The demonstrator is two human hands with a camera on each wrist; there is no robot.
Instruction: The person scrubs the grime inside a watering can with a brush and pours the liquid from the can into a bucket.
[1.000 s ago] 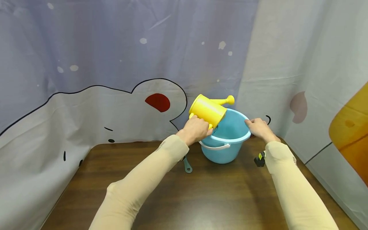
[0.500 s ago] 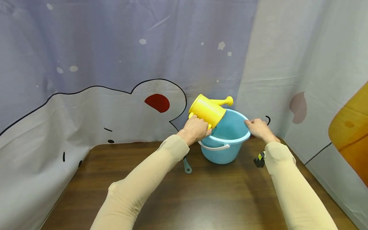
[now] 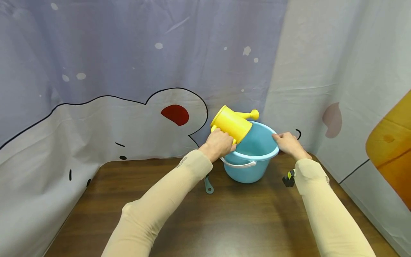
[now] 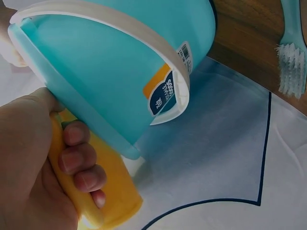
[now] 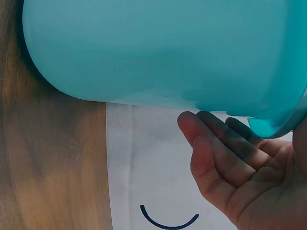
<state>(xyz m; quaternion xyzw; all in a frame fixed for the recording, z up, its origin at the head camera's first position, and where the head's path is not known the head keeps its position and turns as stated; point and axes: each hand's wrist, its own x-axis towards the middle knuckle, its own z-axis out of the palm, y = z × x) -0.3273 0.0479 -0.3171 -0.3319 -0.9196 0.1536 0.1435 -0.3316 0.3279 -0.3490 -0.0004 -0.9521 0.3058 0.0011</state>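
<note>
My left hand (image 3: 219, 142) grips the handle of a yellow watering can (image 3: 232, 123). The can is tipped, its open end down over the left rim of a light blue bucket (image 3: 245, 173), with the spout pointing right. In the left wrist view, curled fingers (image 4: 79, 165) wrap the can's handle close to the bucket's rim. My right hand (image 3: 289, 144) holds the bucket's right rim. From the right wrist, its fingers (image 5: 225, 148) show along the outside wall, while the thumb is mostly hidden at the rim. The bucket stands upright on the table, its white handle (image 3: 239, 165) hanging down in front.
A brush with a blue-green handle (image 3: 209, 186) lies on the wooden table (image 3: 221, 221) left of the bucket, its white bristles (image 4: 291, 72) visible from the left wrist. A printed cloth curtain (image 3: 128, 128) hangs along the table's back and right sides.
A small glinting patch under the watering can's lip has gone from view. Both hands, the can and the bucket keep nearly the same places.
</note>
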